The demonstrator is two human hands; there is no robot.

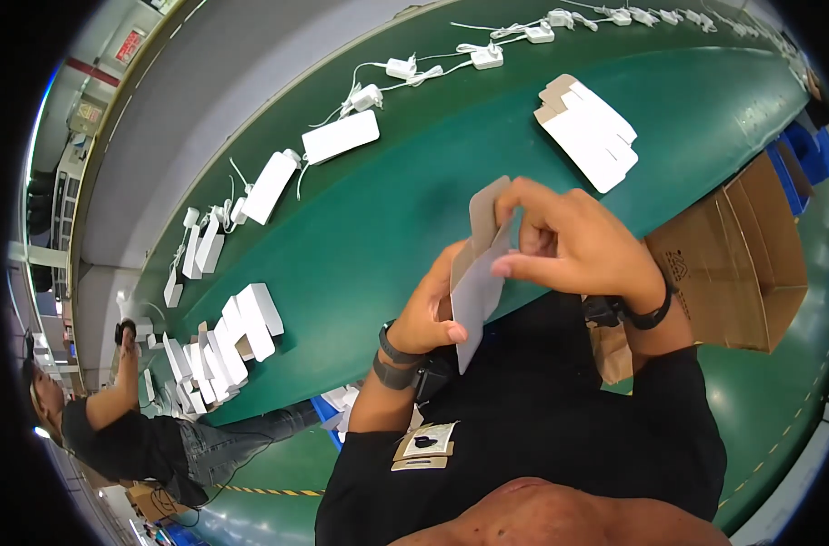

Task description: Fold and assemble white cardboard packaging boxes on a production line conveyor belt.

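Note:
A thin folding carton (476, 289), white on one side and greyish-brown within, is between my hands above the near edge of the green table. My left hand (423, 314) grips its left side, thumb across the front panel. At the upper right, my right hand (582, 238) pinches the panel, with curled fingers at the top flap and the thumb against the front. The carton looks partly spread, with a flap standing up; its far side is hidden. Several flat white carton blanks (589, 136) lie on the table beyond my right hand.
Adapters with cables (487, 57) line the far green strip (442, 77), with white cartons (341, 136) among them. Folded cartons (237, 337) crowd the table's left end near a co-worker (114, 419). An open brown cardboard box (719, 273) and blue bins (810, 155) stand at right.

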